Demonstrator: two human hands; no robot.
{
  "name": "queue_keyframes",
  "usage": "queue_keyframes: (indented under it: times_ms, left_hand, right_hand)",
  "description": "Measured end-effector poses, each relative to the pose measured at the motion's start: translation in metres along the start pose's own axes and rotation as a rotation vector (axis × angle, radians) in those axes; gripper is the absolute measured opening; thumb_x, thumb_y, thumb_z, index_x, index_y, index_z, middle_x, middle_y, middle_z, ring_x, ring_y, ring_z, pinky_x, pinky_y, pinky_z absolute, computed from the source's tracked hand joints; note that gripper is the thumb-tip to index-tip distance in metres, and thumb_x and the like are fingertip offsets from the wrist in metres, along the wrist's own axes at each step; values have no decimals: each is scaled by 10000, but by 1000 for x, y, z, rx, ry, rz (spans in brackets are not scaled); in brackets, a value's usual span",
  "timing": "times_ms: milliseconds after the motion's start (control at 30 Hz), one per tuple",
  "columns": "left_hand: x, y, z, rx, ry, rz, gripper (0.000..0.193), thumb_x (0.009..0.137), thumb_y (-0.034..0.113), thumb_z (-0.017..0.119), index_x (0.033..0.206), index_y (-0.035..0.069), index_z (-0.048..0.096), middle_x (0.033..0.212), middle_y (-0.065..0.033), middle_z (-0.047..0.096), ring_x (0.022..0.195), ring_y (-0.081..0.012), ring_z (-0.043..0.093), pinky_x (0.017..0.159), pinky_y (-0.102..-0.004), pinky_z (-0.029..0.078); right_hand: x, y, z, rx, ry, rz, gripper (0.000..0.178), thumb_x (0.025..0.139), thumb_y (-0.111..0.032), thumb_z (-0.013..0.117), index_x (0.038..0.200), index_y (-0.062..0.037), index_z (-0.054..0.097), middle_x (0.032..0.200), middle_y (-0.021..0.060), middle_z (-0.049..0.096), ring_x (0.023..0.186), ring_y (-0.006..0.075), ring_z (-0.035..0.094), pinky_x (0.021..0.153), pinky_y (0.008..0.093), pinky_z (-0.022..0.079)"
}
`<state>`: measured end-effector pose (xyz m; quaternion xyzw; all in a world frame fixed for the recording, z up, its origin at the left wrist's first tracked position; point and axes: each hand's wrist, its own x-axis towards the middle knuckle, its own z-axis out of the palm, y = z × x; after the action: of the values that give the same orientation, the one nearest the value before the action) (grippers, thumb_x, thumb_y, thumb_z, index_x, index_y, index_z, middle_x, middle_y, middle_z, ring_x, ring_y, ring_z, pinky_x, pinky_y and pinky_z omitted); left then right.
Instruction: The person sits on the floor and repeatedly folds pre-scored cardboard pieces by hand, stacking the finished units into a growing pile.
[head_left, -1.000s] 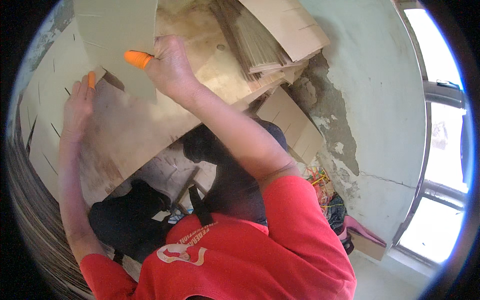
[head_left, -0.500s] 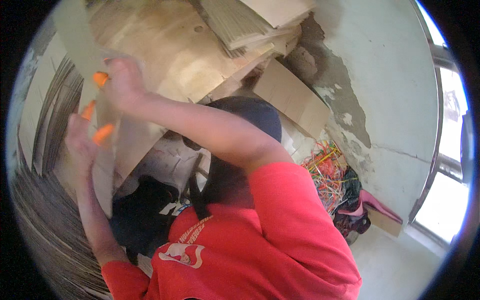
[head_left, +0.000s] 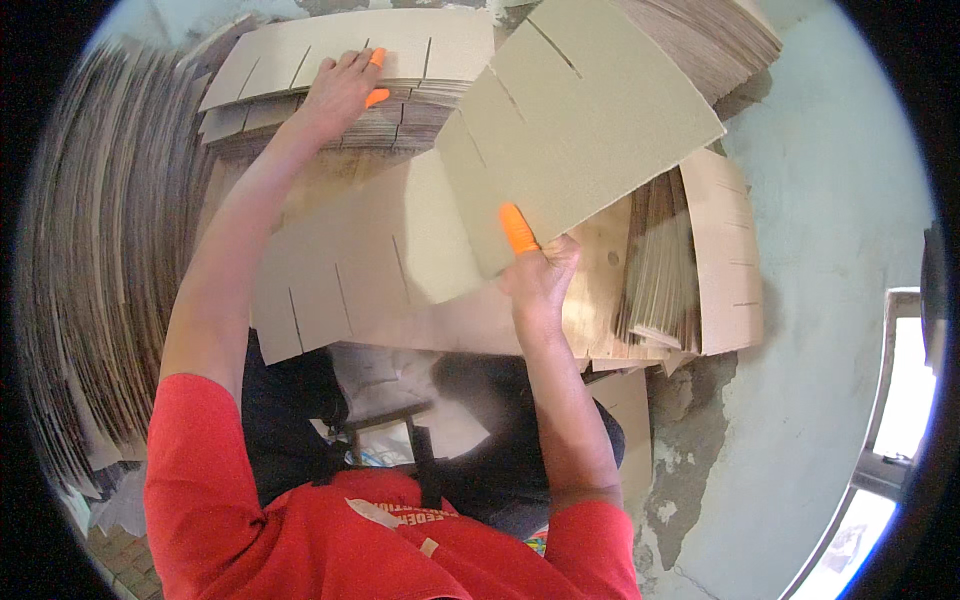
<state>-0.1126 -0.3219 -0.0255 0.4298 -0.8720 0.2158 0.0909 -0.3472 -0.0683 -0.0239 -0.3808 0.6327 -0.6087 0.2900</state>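
My right hand (head_left: 540, 275) grips a pale slotted cardboard sheet (head_left: 600, 110) by its near corner, thumb on top in an orange finger cover. The sheet is raised and tilted. Part of it hides another slotted cardboard sheet (head_left: 320, 285), which lies on the wooden table below. Farther off on the left, my left hand (head_left: 345, 90) rests on the top of a stack of slotted cardboard sheets (head_left: 270, 65). Its fingers are stretched over the top sheet, and the thumb, apart from them, is at the stack's front edge. Two of its fingertips wear orange covers.
A tall pile of cardboard (head_left: 100, 230) fills the left side. More sheets are stacked at the back right (head_left: 710, 40), and a fanned bundle (head_left: 665, 265) stands at the table's right. Beyond is a pale wall (head_left: 820, 250) with peeling patches and a window (head_left: 890, 400).
The view has swung from a tilted angle to face the table. Earlier both hands were together at a sheet on the left; now they are apart, the left on the stack, the right holding a sheet.
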Motion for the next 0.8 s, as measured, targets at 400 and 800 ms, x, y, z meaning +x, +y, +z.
queue_keyframes:
  times_ms: [400,800]
  left_hand:
    - [14,5,-15,-134,134,202,178,811,137,639,927,8,600,872,-108,614,969,-281,578,849,-394,486]
    - [40,19,-36,-255,336,248,240,781,78,620,1012,10,620,989,-88,608,991,-265,581,772,-348,552]
  right_hand:
    - [-5,-17,2,2,-60,4,273,743,167,608,971,41,690,813,49,670,668,107,563,549,281,445]
    - [0,-19,-5,-23,-37,85,259,749,162,503,918,54,666,800,77,635,618,127,546,488,297,438]
